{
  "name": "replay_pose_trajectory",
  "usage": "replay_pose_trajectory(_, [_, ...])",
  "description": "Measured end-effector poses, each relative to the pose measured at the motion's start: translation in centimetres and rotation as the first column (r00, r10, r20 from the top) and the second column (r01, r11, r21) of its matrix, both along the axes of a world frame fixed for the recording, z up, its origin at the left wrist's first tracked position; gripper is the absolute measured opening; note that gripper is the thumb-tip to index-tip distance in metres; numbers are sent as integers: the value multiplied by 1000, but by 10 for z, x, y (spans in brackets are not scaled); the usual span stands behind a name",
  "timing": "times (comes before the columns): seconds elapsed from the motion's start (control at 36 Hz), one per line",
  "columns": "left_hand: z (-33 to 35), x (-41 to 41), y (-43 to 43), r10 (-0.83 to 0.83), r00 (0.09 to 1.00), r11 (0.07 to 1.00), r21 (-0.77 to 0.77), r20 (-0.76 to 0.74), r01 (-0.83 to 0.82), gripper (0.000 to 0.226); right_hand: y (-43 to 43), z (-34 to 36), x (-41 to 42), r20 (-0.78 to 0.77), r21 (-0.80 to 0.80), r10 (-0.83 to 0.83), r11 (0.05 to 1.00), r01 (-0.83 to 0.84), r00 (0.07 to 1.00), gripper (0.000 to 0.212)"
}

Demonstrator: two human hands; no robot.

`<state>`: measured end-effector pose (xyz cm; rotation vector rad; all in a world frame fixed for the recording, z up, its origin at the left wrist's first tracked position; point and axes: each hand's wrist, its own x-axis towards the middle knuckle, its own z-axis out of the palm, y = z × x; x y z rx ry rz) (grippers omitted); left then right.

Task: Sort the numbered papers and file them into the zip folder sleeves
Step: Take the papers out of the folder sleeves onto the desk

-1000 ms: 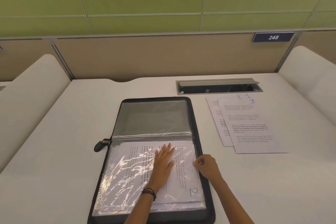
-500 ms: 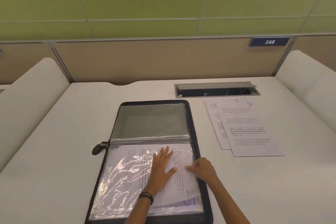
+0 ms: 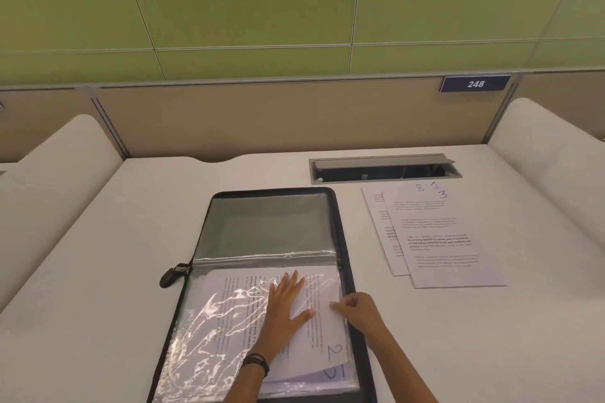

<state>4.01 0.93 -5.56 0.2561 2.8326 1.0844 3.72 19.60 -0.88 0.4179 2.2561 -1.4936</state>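
Note:
A black zip folder (image 3: 343, 239) lies open on the desk, its clear plastic sleeves facing me. A printed paper marked 2 (image 3: 327, 334) lies partly in the near sleeve (image 3: 209, 337), with another sheet under it. My left hand (image 3: 284, 307) rests flat on that paper and sleeve, fingers spread. My right hand (image 3: 358, 309) pinches the paper's right edge at the folder's rim. To the right lies a loose pile of papers (image 3: 438, 235) marked 8, 1 and 3.
The black zip pull (image 3: 172, 275) sticks out at the folder's left side. A grey cable hatch (image 3: 383, 168) is set into the white desk (image 3: 98, 271) behind the papers. Padded white dividers flank the desk, with a beige panel and a 248 sign (image 3: 474, 84) behind.
My right hand has shifted left onto the paper's edge, and the paper marked 2 has slid further left and turned slightly, showing the sheet beneath. The left hand stays flat.

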Motion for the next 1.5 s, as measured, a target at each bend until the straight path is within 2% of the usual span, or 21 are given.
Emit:
replay_pose_trajectory(0.31, [1, 0, 0, 13, 1000, 999, 34, 14, -14, 94, 0, 3, 3, -12, 55, 26, 998, -25, 1000, 24])
replay_pose_trajectory(0.47, [7, -4, 1, 46, 998, 994, 96, 32, -49, 97, 15, 11, 2, -51, 97, -22, 995, 27, 998, 27])
replay_pose_trajectory(0.5, [8, -5, 2, 49, 998, 993, 102, 31, -52, 91, 19, 14, 1, -52, 104, -25, 994, 30, 998, 27])
replay_pose_trajectory(0.58, [13, -6, 4, 66, 997, 989, 131, 40, -71, 50, 32, 19, -1, -62, 119, -45, 991, 52, 997, 24])
replay_pose_trajectory(0.72, [16, -10, 6, 65, 998, 991, 117, -7, -64, 40, 53, 25, 1, -102, 193, -86, 976, 104, 991, 16])
replay_pose_trajectory(0.83, [20, -18, 14, 25, 1000, 996, 91, 4, -25, 40, 67, 33, 0, -155, 236, -126, 958, 161, 980, 13])
replay_pose_trajectory(1.0, [32, -41, 33, -124, 979, 988, 117, 163, 105, 54, 96, 34, 9, -179, 236, -174, 948, 214, 968, 9])
replay_pose_trajectory(1.14, [49, -52, 56, -191, 953, 978, 133, 237, 163, 53, 121, 32, 18, -216, 220, -261, 926, 308, 941, 5])
replay_pose_trajectory(1.22, [51, -58, 65, -238, 942, 971, 68, 236, 228, 52, 137, 28, 24, -221, 236, -297, 908, 347, 929, 1])
replay_pose_trajectory(1.36, [51, -67, 77, -329, 925, 932, -94, 190, 350, 54, 163, 23, 36, -259, 273, -350, 867, 416, 900, 8])
replay_pose_trajectory(1.5, [53, -76, 88, -333, 930, 928, -123, 155, 353, 57, 183, 26, 47, -292, 245, -417, 837, 489, 860, 5])
